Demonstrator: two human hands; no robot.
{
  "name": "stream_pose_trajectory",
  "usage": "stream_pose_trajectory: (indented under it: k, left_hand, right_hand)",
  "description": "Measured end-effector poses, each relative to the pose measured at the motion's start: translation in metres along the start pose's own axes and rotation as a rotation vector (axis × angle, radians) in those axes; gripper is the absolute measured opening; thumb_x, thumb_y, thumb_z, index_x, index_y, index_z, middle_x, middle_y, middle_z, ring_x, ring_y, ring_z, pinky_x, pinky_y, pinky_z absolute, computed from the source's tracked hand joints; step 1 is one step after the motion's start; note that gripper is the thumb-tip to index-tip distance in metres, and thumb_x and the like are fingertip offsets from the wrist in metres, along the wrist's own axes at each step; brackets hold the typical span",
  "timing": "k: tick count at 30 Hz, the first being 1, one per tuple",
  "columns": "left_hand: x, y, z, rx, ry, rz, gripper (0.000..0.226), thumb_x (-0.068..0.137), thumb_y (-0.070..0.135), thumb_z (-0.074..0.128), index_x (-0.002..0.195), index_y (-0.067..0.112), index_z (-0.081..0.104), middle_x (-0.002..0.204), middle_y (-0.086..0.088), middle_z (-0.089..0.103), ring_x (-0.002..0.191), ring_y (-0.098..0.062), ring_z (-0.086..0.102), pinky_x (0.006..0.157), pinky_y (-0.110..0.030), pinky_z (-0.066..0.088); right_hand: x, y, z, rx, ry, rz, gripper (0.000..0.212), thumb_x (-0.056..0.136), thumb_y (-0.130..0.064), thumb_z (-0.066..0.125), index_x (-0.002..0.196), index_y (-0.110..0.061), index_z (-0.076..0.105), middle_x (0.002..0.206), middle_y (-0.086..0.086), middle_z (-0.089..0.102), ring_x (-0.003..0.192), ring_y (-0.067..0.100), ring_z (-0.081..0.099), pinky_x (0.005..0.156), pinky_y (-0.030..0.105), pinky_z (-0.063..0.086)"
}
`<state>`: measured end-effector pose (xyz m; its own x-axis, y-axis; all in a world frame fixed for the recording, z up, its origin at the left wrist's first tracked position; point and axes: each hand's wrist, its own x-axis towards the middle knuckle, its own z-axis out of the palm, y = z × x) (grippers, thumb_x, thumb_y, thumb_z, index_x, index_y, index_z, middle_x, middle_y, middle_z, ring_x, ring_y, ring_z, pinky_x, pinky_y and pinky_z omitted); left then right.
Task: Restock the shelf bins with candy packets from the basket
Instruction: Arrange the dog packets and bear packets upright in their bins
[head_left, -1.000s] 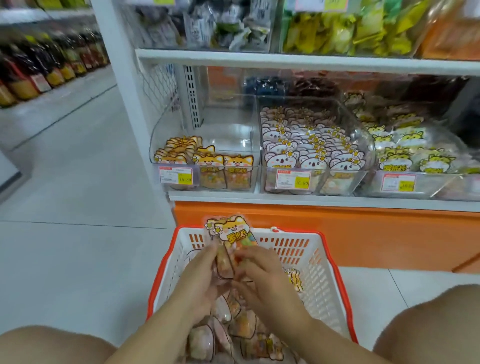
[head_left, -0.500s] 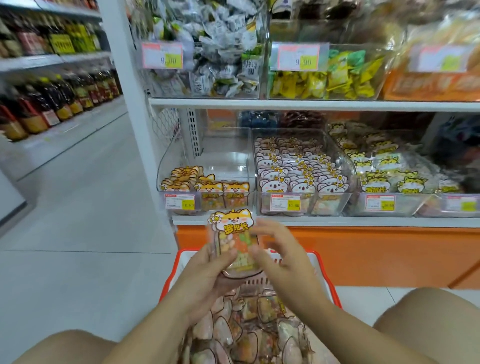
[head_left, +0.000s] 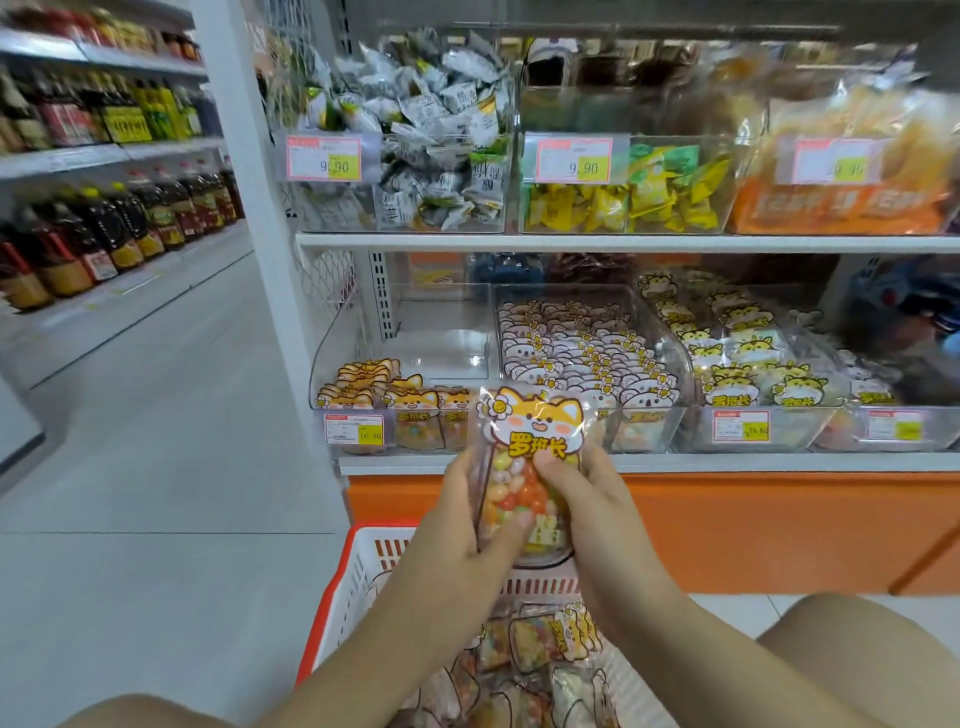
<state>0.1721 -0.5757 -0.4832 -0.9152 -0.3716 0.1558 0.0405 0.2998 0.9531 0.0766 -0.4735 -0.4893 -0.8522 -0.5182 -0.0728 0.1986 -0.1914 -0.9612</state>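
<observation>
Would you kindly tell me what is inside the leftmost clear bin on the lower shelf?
Orange fox-faced candy packets stand only along the front of the bin. The held packet covers its front right corner, so nothing shows there.

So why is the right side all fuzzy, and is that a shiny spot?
Head view: the packet is sharp, the right bins are blurred, the half-empty bin shows white glare, and the wide lens tilts the left shelves.

Dark oil bottles (head_left: 130, 223) line the aisle shelves at far left, beside a pale tiled floor (head_left: 156, 467). A white upright post (head_left: 249, 208) stands nearer; an orange base panel (head_left: 753, 530) runs under the lowest shelf
</observation>
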Motion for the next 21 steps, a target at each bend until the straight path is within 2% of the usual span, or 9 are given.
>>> stream_pose_trajectory:
  k: [2,4,6,9,10,12,14,16,21]
  left_hand:
    - [-0.001,0.000,-0.007,-0.013,-0.028,-0.009,0.067,0.098,0.024,0.061,0.150,0.045,0.024,0.131,0.040,0.054,0.121,0.014,0.052,0.105,-0.022,0.047]
    - [0.002,-0.002,-0.017,-0.009,-0.028,-0.030,0.061,0.096,0.023,0.063,0.144,0.045,0.032,0.128,0.031,0.060,0.117,0.008,0.059,0.103,-0.033,0.051]
    - [0.007,-0.004,-0.030,0.040,-0.054,-0.017,0.056,0.095,0.026,0.067,0.135,0.050,0.037,0.127,0.031,0.061,0.117,0.009,0.058,0.102,-0.030,0.051]
    - [0.015,-0.004,-0.047,0.204,-0.162,0.047,0.061,0.093,0.031,0.065,0.131,0.065,0.032,0.129,0.050,0.047,0.126,0.018,0.045,0.108,-0.020,0.043]
    - [0.017,-0.004,-0.052,0.272,-0.192,0.059,0.062,0.091,0.037,0.064,0.130,0.071,0.031,0.132,0.050,0.044,0.129,0.018,0.042,0.109,-0.020,0.041]
    - [0.021,-0.003,-0.057,0.397,-0.234,0.078,0.059,0.085,0.054,0.057,0.129,0.076,0.026,0.140,0.043,0.043,0.133,0.014,0.041,0.111,-0.027,0.042]
    - [0.022,-0.005,-0.062,0.475,-0.235,0.107,0.057,0.083,0.062,0.051,0.128,0.079,0.021,0.142,0.039,0.043,0.132,0.013,0.042,0.110,-0.029,0.044]
    - [0.019,-0.010,-0.065,0.514,-0.218,0.129,0.058,0.088,0.055,0.056,0.126,0.081,0.019,0.142,0.037,0.044,0.131,0.013,0.043,0.109,-0.028,0.045]
    - [0.010,-0.033,-0.074,0.510,-0.131,0.146,0.069,0.095,0.038,0.064,0.118,0.084,0.018,0.129,0.047,0.045,0.121,0.015,0.049,0.101,-0.020,0.047]
  right_hand:
    - [-0.002,-0.005,-0.001,0.018,-0.078,0.006,0.031,0.096,-0.023,0.062,0.127,-0.023,0.056,0.120,0.001,0.071,0.112,0.020,0.068,0.098,0.043,0.051]
    - [0.000,-0.015,-0.003,0.006,-0.171,-0.009,0.035,0.091,-0.020,0.065,0.125,-0.019,0.057,0.117,0.001,0.072,0.112,0.020,0.068,0.091,0.035,0.053]
    - [0.011,-0.030,-0.010,-0.052,-0.219,-0.055,0.051,0.078,-0.024,0.081,0.123,-0.020,0.057,0.116,0.001,0.073,0.111,0.021,0.068,0.089,0.034,0.054]
    - [0.029,-0.064,-0.020,-0.319,-0.288,-0.149,0.071,0.060,-0.030,0.095,0.121,-0.026,0.058,0.102,-0.005,0.074,0.101,0.016,0.069,0.092,0.039,0.054]
    - [0.032,-0.075,-0.021,-0.458,-0.372,-0.171,0.070,0.061,-0.026,0.095,0.121,-0.026,0.059,0.099,-0.009,0.074,0.100,0.011,0.068,0.092,0.039,0.054]
    - [0.031,-0.088,-0.018,-0.749,-0.577,-0.223,0.061,0.068,-0.017,0.090,0.121,-0.027,0.061,0.109,-0.014,0.072,0.107,0.002,0.065,0.099,0.030,0.052]
    - [0.028,-0.086,-0.012,-0.976,-0.657,-0.301,0.064,0.071,-0.019,0.090,0.125,-0.031,0.059,0.122,-0.018,0.065,0.113,-0.007,0.059,0.101,0.019,0.046]
    - [0.027,-0.076,-0.009,-1.046,-0.648,-0.375,0.067,0.072,-0.023,0.089,0.130,-0.034,0.058,0.125,-0.020,0.064,0.114,-0.008,0.059,0.101,0.019,0.045]
    - [0.032,-0.049,-0.003,-0.992,-0.625,-0.346,0.055,0.076,-0.016,0.085,0.118,-0.043,0.060,0.106,-0.018,0.072,0.094,-0.002,0.068,0.087,0.021,0.054]
